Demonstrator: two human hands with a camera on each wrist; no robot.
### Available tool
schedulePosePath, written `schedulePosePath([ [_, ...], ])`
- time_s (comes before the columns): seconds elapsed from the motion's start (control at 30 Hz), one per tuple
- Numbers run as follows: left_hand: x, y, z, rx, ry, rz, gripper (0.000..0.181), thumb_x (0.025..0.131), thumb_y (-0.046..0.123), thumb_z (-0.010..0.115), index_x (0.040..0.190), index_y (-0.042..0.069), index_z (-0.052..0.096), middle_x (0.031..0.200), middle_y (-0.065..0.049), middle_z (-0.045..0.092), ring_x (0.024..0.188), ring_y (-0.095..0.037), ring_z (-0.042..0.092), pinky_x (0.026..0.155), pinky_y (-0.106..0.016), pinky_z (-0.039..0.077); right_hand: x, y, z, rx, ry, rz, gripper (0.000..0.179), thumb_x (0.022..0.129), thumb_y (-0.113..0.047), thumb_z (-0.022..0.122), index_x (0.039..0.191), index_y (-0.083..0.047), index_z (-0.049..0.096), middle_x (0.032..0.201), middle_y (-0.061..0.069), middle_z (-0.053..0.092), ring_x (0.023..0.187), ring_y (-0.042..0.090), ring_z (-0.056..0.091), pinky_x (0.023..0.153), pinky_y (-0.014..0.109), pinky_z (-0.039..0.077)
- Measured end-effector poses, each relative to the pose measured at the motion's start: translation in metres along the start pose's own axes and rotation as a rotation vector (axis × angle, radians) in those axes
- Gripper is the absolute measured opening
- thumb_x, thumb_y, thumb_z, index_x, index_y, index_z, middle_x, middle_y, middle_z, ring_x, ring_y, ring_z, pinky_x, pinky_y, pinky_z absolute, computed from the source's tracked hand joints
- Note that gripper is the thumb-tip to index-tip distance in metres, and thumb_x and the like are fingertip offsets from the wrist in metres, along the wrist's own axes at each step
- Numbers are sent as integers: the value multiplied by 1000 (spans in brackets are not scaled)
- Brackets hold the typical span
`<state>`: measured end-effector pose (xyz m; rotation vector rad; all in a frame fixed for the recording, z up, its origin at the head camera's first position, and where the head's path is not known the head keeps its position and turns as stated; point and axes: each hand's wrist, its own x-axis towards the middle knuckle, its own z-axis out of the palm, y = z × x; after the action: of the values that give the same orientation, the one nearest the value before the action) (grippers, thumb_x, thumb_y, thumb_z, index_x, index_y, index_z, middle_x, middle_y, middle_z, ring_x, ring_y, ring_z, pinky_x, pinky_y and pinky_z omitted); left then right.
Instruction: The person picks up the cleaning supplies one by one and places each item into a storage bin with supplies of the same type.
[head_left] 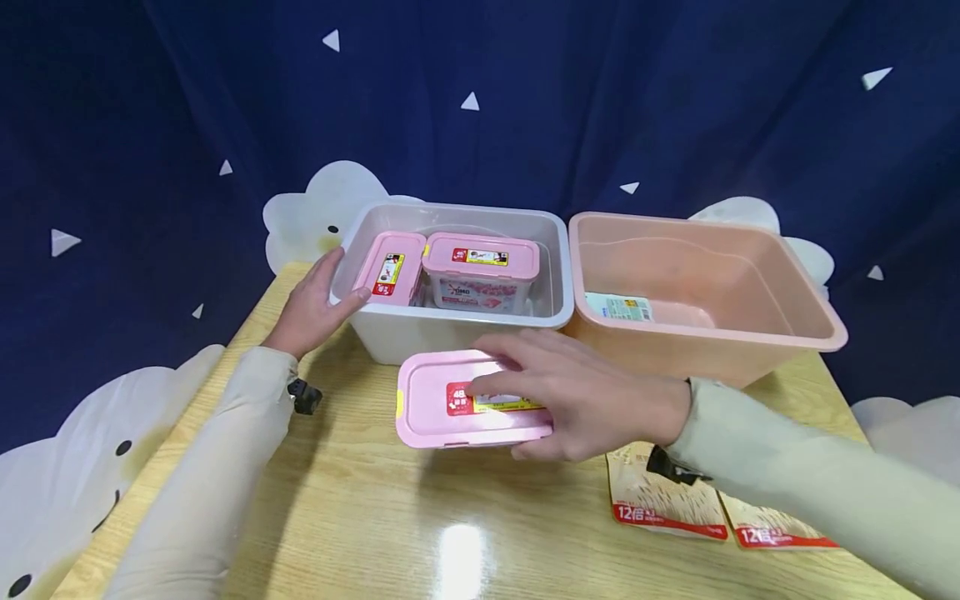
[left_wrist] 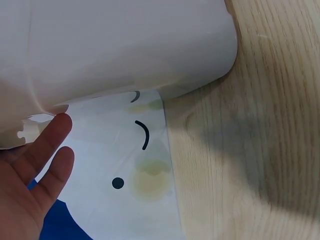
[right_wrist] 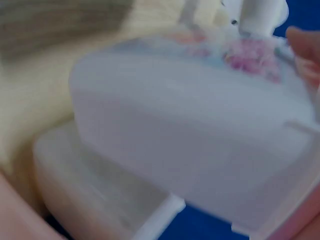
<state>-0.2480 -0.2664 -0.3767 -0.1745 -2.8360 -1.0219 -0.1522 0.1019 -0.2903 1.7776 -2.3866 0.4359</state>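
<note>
My right hand (head_left: 577, 396) grips a laundry capsule box (head_left: 423, 408) with a pink lid by its right end, in front of the bins in the head view. The right wrist view shows this box's pale, flower-printed body (right_wrist: 165, 105), slightly blurred. Behind it stands a white plastic bin (head_left: 405, 333). Two similar pink-lidded boxes lie inside: one lengthwise at the left (head_left: 408, 250), one crosswise (head_left: 480, 287) with its printed side showing. My left hand (head_left: 309, 307) rests at the bin's left front corner, thumb over the rim and fingers extended along the outside.
A peach-coloured bin (head_left: 750, 333) stands right of the white one, with a white-and-green packet (head_left: 618, 306) inside. Two flat red-and-tan packets (head_left: 667, 508) lie on the wooden table (head_left: 360, 500), partly under my right forearm. A dark blue curtain (head_left: 480, 150) hangs behind.
</note>
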Motion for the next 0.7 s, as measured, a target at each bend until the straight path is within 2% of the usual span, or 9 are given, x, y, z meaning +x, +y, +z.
schedulePosePath([
  [0.13, 0, 0, -2, 10, 2, 12, 88, 94, 52, 56, 160, 11, 16, 166, -16, 21, 147, -45, 30, 116, -67, 28, 4, 2, -33, 32, 9, -17, 62, 75, -38, 82, 131, -23, 60, 147, 10, 48, 131, 23, 50, 107, 44, 44],
  [0.23, 3, 1, -3, 14, 8, 27, 87, 94, 52, 56, 160, 11, 16, 165, -16, 22, 147, -45, 31, 116, -66, 29, 11, 7, -56, 32, 49, -33, 60, 76, -34, 82, 130, -20, 60, 147, 12, 48, 132, 25, 49, 108, 46, 42],
  [0.33, 8, 2, -6, 17, 19, 42, 87, 93, 54, 55, 160, 12, 17, 165, -14, 23, 147, -43, 32, 117, -66, 29, 22, 16, -79, -20, 90, -73, 56, 76, -32, 82, 126, -16, 62, 142, 15, 51, 118, 26, 55, 98, 44, 47],
  [0.43, 12, 2, -8, 18, 25, 42, 88, 93, 57, 54, 160, 13, 17, 166, -13, 23, 148, -42, 30, 118, -64, 28, 36, 26, -95, -62, 99, -58, 55, 75, -31, 82, 124, -15, 64, 139, 16, 53, 110, 27, 57, 93, 44, 47],
  [0.57, 10, -1, -8, 16, 5, 9, 90, 93, 58, 53, 160, 13, 15, 167, -13, 19, 151, -41, 25, 120, -64, 24, 57, 37, -107, -107, 15, 45, 57, 75, -32, 80, 127, -17, 62, 140, 13, 52, 111, 28, 54, 93, 45, 43],
  [0.7, 5, -5, -7, 19, -2, -15, 88, 93, 56, 54, 160, 15, 14, 167, -12, 18, 152, -40, 23, 120, -64, 23, 74, 46, -108, -163, -95, 140, 55, 77, -31, 76, 129, -20, 61, 143, 11, 49, 111, 29, 52, 90, 45, 42],
])
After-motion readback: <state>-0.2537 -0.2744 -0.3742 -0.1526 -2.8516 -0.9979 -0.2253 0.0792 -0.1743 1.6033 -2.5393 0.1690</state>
